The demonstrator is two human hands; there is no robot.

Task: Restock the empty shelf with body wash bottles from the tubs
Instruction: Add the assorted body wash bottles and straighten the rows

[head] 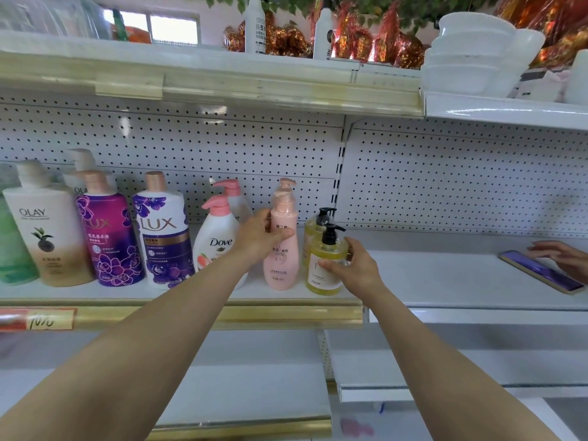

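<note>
1. The left hand (259, 241) grips the pink bottle (282, 270), which stands upright on the shelf (273, 296).
2. The right hand (358, 270) holds the yellow pump bottle (326, 254) just beside it.

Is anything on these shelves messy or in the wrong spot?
Only a phone lying on the right-hand shelf, with another person's hand at it; it isn't stock. The bottles stand upright, and nothing looks spilled.
</note>
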